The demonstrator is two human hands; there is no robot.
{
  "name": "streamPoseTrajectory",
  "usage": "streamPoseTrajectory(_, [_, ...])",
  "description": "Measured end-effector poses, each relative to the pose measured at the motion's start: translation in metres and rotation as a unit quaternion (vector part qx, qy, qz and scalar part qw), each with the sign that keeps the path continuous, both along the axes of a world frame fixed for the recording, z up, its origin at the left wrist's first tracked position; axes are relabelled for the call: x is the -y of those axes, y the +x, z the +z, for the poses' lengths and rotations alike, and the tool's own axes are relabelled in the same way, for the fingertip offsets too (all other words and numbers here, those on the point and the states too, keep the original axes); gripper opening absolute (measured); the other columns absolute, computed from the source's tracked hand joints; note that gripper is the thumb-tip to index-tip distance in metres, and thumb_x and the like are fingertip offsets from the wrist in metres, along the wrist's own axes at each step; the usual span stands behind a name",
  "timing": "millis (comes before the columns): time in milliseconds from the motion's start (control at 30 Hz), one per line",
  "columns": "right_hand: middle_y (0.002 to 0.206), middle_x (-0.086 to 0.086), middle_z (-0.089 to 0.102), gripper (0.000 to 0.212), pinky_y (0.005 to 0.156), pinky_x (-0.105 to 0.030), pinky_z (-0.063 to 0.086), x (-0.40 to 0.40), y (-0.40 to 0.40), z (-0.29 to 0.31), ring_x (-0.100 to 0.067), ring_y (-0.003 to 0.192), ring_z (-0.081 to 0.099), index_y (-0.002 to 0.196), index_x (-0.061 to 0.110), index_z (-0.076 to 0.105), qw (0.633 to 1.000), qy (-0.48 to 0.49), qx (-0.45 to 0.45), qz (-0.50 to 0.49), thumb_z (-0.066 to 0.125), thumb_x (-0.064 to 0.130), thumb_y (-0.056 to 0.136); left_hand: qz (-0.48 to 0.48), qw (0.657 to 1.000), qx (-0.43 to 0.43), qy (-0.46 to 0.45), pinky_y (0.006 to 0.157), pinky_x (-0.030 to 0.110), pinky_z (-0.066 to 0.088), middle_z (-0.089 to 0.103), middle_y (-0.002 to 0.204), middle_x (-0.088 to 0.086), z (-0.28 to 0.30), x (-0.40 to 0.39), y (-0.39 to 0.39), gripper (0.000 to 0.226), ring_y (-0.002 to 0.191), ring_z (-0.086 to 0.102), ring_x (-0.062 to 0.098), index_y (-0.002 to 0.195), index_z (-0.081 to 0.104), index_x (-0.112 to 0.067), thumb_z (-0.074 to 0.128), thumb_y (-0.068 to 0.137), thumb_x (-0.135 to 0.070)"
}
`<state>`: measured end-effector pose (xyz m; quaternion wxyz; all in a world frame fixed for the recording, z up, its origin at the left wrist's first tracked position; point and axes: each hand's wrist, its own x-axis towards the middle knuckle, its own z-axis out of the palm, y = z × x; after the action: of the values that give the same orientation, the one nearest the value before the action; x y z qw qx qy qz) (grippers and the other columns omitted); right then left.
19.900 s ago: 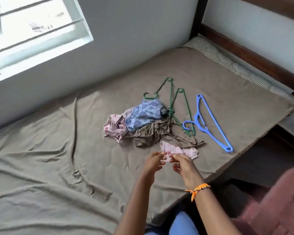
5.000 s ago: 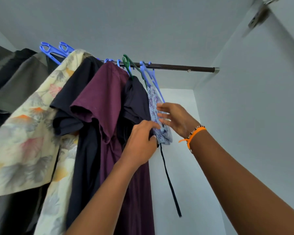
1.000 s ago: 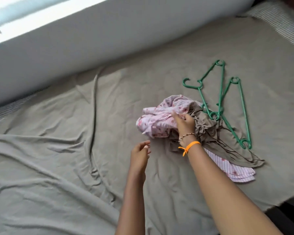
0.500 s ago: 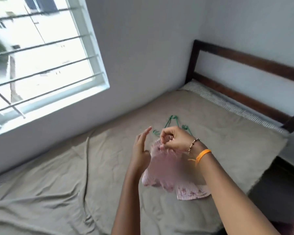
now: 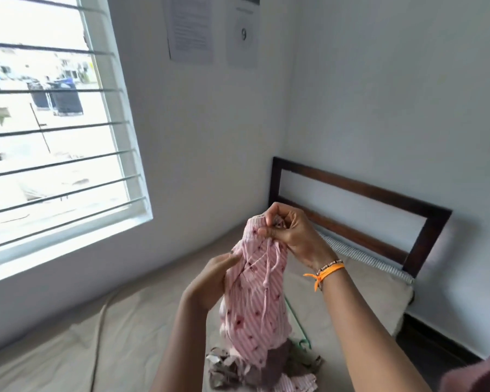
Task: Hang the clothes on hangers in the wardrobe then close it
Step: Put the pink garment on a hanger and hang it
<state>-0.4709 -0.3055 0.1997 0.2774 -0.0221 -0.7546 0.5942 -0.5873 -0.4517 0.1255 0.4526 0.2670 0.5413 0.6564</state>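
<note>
Pink striped garment (image 5: 255, 301) held up above the bed (image 5: 125, 335), right hand (image 5: 292, 236) pinching its top edge, left hand (image 5: 212, 281) gripping its side lower down, green hanger (image 5: 297, 323) on the bed behind it

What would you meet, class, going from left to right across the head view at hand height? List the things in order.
Barred window → left hand → pink striped garment → right hand → orange wristband → dark wooden headboard.
</note>
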Motion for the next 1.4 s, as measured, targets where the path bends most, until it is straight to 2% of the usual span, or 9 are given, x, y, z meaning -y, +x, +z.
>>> streamPoseTrajectory(267, [0.078, 0.002, 0.052, 0.033, 0.058, -0.019, 0.046, -0.040, 0.015, 0.003, -0.005, 0.068, 0.052, 0.090, 0.012, 0.043, 0.998, 0.012, 0.056, -0.026, 0.061, -0.013, 0.080, 0.087, 0.992, -0.027, 0.081, 0.062, 0.029, 0.058, 0.072, 0.081, 0.014, 0.070, -0.040, 0.004, 0.010, 0.067, 0.070, 0.020, 0.092, 0.067, 0.000, 0.057, 0.089, -0.002])
streamPoseTrajectory(533, [0.069, 0.002, 0.051, 0.023, 0.045, -0.014, 0.036, -0.072, 0.007, -0.068, -0.003, 0.053, 0.043, 0.084, 0.014, 0.045, 0.934, 0.095, 0.317, -0.133, 0.051, -0.007, 0.078, 0.211, 0.967, -0.097, 0.102, 0.048, 0.018, 0.049, 0.065, 0.061, -0.001, 0.101, -0.056, -0.014, 0.025, 0.052, 0.062, 0.009, 0.082, 0.060, -0.011, 0.042, 0.099, -0.007])
streamPoseTrajectory(667, [0.086, 0.007, 0.065, 0.052, 0.064, -0.013, 0.047, -0.050, -0.013, -0.070, -0.001, 0.073, 0.062, 0.099, 0.014, 0.054, 0.984, -0.004, 0.147, -0.103, 0.072, 0.040, 0.058, 0.156, 0.974, -0.153, 0.064, 0.045, 0.016, 0.046, 0.062, 0.071, 0.003, 0.103, -0.056, -0.014, 0.025, 0.052, 0.062, 0.008, 0.083, 0.060, -0.010, 0.041, 0.099, -0.005])
streamPoseTrajectory(733, [0.100, 0.005, 0.065, 0.055, 0.075, -0.020, 0.051, -0.037, -0.025, -0.060, -0.006, 0.092, 0.065, 0.109, 0.015, 0.053, 0.993, -0.002, 0.086, -0.084, 0.070, 0.039, 0.063, 0.155, 0.969, -0.190, 0.040, 0.046, 0.015, 0.045, 0.060, 0.072, 0.003, 0.103, -0.061, -0.014, 0.024, 0.057, 0.059, 0.009, 0.081, 0.059, -0.011, 0.043, 0.099, -0.007])
streamPoseTrajectory(833, [0.110, 0.003, 0.060, 0.064, 0.086, -0.036, 0.051, -0.034, -0.037, -0.065, -0.016, 0.104, 0.060, 0.114, 0.020, 0.042, 0.992, 0.058, 0.071, -0.082, 0.073, 0.042, 0.063, 0.164, 0.962, -0.212, 0.046, 0.058, 0.022, 0.045, 0.056, 0.080, 0.010, 0.103, -0.066, -0.018, 0.020, 0.073, 0.055, 0.020, 0.084, 0.057, -0.009, 0.044, 0.098, -0.008])
streamPoseTrajectory(1000, [0.136, 0.002, 0.048, 0.107, 0.089, -0.021, 0.045, -0.049, -0.039, -0.084, -0.017, 0.119, 0.053, 0.132, 0.034, 0.025, 0.993, 0.007, 0.099, -0.068, 0.063, 0.086, 0.046, 0.170, 0.964, -0.184, 0.092, 0.067, 0.026, 0.047, 0.059, 0.078, 0.007, 0.103, -0.065, -0.030, 0.013, 0.069, 0.056, 0.017, 0.085, 0.059, -0.010, 0.052, 0.095, -0.011])
streamPoseTrajectory(1100, [0.118, 0.009, 0.064, 0.097, 0.085, -0.010, 0.045, -0.044, -0.043, -0.061, 0.000, 0.111, 0.059, 0.130, 0.028, 0.037, 0.998, -0.027, 0.018, -0.051, 0.067, 0.079, 0.052, 0.107, 0.953, -0.279, 0.048, 0.061, 0.019, 0.045, 0.060, 0.068, -0.002, 0.106, -0.068, -0.030, 0.014, 0.059, 0.055, 0.005, 0.080, 0.062, -0.009, 0.057, 0.092, -0.007])
streamPoseTrajectory(1200, [0.107, 0.000, 0.070, 0.070, 0.082, -0.021, 0.050, -0.043, -0.051, -0.040, -0.014, 0.101, 0.066, 0.121, 0.015, 0.053, 0.998, -0.007, -0.050, -0.043, 0.076, 0.053, 0.066, 0.066, 0.935, -0.346, 0.041, 0.053, 0.015, 0.038, 0.054, 0.055, -0.015, 0.108, -0.077, -0.025, 0.026, 0.051, 0.047, -0.001, 0.067, 0.060, -0.015, 0.060, 0.091, -0.006])
streamPoseTrajectory(1400, [0.064, 0.005, 0.061, 0.055, 0.052, -0.022, 0.041, -0.059, -0.039, -0.071, -0.012, 0.059, 0.053, 0.074, 0.009, 0.060, 0.997, 0.018, 0.042, -0.070, 0.078, 0.057, 0.055, 0.192, 0.928, -0.296, 0.118, 0.053, 0.015, 0.040, 0.056, 0.050, -0.017, 0.121, -0.086, -0.034, 0.028, 0.049, 0.049, -0.005, 0.068, 0.060, -0.017, 0.055, 0.093, -0.004])
